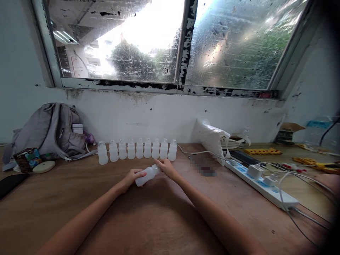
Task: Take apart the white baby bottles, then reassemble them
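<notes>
A frosted white bottle (147, 176) lies tilted above the wooden table (148, 219), its top end pointing up and to the right. My left hand (132, 179) is wrapped round the bottle's lower body. At the neck end, the fingers of my right hand (165, 166) are closed on the bottle's top. Behind my hands, several similar bottles with clear tops stand upright in a row; the leftmost bottle (102, 153) and the rightmost bottle (172, 151) mark its ends.
A grey backpack (53, 131), a box (28, 159) and a round beige object (44, 166) lie at the left. To the right are a white bag (212, 138), a power strip (261, 186) with cables, and yellow items. Part of another person's hand (328, 181) shows at the far right.
</notes>
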A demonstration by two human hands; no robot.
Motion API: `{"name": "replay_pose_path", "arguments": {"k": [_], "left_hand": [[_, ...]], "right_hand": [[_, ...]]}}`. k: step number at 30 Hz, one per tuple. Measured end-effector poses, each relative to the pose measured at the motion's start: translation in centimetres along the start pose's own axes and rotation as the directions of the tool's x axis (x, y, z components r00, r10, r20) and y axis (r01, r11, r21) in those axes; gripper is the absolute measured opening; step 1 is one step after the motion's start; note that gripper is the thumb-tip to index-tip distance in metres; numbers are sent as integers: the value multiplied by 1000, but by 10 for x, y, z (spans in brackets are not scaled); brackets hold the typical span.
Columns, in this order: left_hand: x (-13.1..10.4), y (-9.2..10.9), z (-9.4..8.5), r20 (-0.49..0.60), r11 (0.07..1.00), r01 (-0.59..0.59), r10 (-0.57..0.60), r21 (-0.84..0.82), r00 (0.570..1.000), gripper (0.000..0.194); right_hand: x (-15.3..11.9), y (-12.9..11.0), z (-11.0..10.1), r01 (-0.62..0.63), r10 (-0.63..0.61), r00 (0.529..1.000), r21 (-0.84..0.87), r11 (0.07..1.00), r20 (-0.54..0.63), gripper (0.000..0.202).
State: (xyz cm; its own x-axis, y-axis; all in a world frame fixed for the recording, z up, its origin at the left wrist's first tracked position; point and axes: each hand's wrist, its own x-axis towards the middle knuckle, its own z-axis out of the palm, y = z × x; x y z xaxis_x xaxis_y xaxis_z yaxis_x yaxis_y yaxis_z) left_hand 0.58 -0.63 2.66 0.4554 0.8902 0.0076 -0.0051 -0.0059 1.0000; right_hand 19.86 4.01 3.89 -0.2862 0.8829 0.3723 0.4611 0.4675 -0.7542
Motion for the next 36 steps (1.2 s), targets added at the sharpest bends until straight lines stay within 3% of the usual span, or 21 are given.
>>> {"name": "replay_pose_path", "arguments": {"k": [18, 24, 30, 36], "left_hand": [[0, -3, -1, -31, 1000, 2, -3, -25, 1000, 48], [1, -4, -2, -32, 1000, 5, -5, -23, 999, 49], [1, 1, 0, -76, 993, -14, 23, 119, 997, 48], [1, 12, 2, -104, 929, -109, 154, 354, 983, 44]], "right_hand": [[-2, 4, 4, -1, 2, 1000, 88, 996, -6, 40], [-2, 7, 7, 8, -7, 999, 28, 1000, -41, 38], [-3, 12, 0, 109, -126, 986, -149, 983, -113, 42], [-6, 15, -5, 155, -188, 972, -218, 964, -139, 41]]}}
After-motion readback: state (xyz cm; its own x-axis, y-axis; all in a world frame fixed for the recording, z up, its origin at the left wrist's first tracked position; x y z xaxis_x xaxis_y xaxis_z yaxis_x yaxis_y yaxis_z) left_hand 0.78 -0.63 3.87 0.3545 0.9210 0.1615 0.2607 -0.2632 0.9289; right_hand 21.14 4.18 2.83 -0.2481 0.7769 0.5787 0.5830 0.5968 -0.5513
